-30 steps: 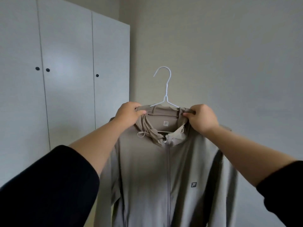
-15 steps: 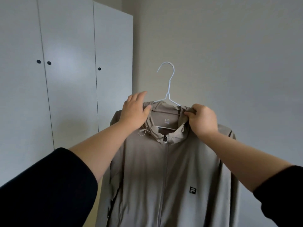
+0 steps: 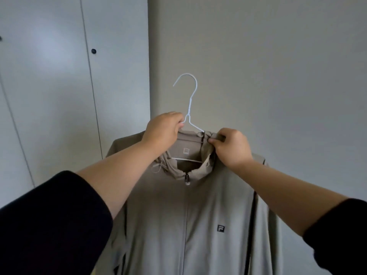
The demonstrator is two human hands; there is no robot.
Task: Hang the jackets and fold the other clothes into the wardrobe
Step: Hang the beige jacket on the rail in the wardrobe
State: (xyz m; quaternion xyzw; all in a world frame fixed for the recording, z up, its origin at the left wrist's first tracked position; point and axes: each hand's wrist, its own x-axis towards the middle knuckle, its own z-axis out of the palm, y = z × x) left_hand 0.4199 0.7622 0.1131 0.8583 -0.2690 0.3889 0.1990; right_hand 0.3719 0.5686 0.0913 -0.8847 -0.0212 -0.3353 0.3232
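both hold: left hand (image 3: 161, 130) grips hanger (image 3: 189, 102), right hand (image 3: 231, 147) pinches jacket (image 3: 178, 215) at three o'clock; a tug could unseat it.

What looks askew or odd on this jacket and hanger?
The jacket hood is bunched unevenly round the collar, where the right hand pinches it. A drawstring loop dangles loose beside the left forearm. Nothing looks damaged.

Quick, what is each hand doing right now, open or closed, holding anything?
Left hand: closed, gripping the white hanger just below its hook.
Right hand: closed, pinching the collar of the beige jacket.
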